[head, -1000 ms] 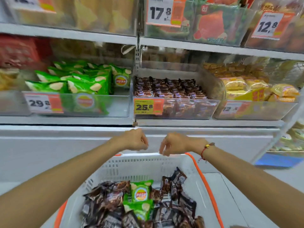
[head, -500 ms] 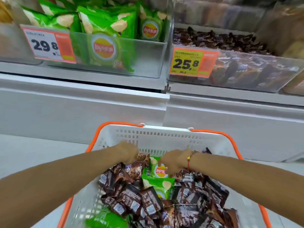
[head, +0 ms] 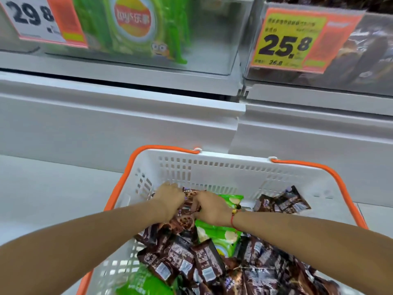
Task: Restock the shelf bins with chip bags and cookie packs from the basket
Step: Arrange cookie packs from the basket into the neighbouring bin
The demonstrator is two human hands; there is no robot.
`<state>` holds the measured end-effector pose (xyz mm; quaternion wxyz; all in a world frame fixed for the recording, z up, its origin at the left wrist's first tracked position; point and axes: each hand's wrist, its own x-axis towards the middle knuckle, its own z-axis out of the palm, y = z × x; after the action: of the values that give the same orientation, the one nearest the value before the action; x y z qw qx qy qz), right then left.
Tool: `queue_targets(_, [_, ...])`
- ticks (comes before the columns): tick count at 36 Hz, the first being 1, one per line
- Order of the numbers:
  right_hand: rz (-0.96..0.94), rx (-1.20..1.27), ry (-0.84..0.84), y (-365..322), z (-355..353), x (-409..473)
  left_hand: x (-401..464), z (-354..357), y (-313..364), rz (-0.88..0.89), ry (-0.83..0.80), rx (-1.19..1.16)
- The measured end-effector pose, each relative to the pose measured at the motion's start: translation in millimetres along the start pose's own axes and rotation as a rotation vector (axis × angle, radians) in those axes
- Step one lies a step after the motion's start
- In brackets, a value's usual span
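Both hands are reaching deeper than a moment ago, left hand [head: 170,196] and right hand [head: 209,207] together pinching a brown cookie pack [head: 187,206] between them; it is probably light, crinkly and slippery, best gripped by its edges.

The slotted plastic basket [head: 212,167] is white, with bright orange handles [head: 314,167]. In it lie dark brown cookie packs [head: 204,258] with small white label patches and a chocolate-chip pattern, and bright green chip bags [head: 217,235] with pale yellow chip pictures. The left price card [head: 38,18] is white and orange with black digits. The right price card [head: 297,39] is yellow and orange. The shelf front [head: 119,122] is pale grey.
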<state>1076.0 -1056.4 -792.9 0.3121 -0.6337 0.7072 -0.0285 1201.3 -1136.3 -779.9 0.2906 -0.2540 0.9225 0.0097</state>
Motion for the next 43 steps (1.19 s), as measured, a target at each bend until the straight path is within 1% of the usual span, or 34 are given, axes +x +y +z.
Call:
queue_targets(3, [0.006,0.034,0.013,-3,-3,-11,-6,-6,-2,0.035,0.053,-0.120])
queue_targets(6, [-0.008,0.041,-0.004,-6,-19,-21,-18,-17,-4,0.068,0.101,-0.183])
queue_targets(8, [-0.008,0.043,0.003,-6,-39,-27,-27,-32,-4,0.065,0.120,-0.252])
queue_targets(11, [-0.015,0.068,0.003,-7,-78,-43,-42,-68,-3,0.050,0.095,-0.354])
queue_targets(14, [-0.007,0.169,0.040,-7,-117,-65,-58,-109,-2,0.081,0.135,-0.495])
queue_targets(18, [0.060,0.459,0.225,-11,-163,-107,-83,-161,1,0.112,0.307,-0.672])
queue_targets(20, [0.097,0.653,0.298,-15,-181,-129,-91,-182,6,0.135,0.421,-0.782])
queue_targets(22, [0.083,0.791,0.398,-20,-196,-145,-99,-202,14,0.154,0.557,-0.885])
queue_targets(26, [0.031,0.865,0.585,-34,-223,-170,-115,-242,30,0.113,0.812,-0.940])
queue_targets(29, [-0.071,0.944,0.716,-47,-246,-191,-126,-270,37,0.156,0.977,-1.052])
queue_targets(31, [-0.117,0.950,0.761,-54,-261,-199,-134,-285,39,0.184,1.073,-1.098])
queue_targets(36, [-0.124,0.923,0.827,-62,-294,-205,-143,-319,33,0.174,1.183,-1.257])
queue_targets(40, [-0.105,0.894,0.896,-61,-312,-199,-139,-339,19,0.071,1.268,-1.308])
queue_targets(43, [-0.062,0.860,0.892,-53,-324,-193,-130,-342,-2,-0.037,1.182,-1.246])
